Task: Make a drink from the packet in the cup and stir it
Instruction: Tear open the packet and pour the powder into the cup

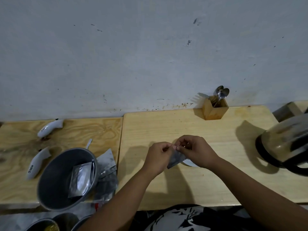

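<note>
Both hands mid-worktop (191, 124), pinching the top edge of a silvery packet (177, 158): left hand (159, 157) and right hand (196, 150) fingers closed on it, thumbs nearly touching. Packet hangs over a white cup (190, 162), mostly hidden. Open worktop toward the back edge up to the wooden cutlery holder (215, 108). Kettle (283, 145) crowds the right edge. Grey bowl (66, 179) with more packets overhangs the front-left edge.
</note>
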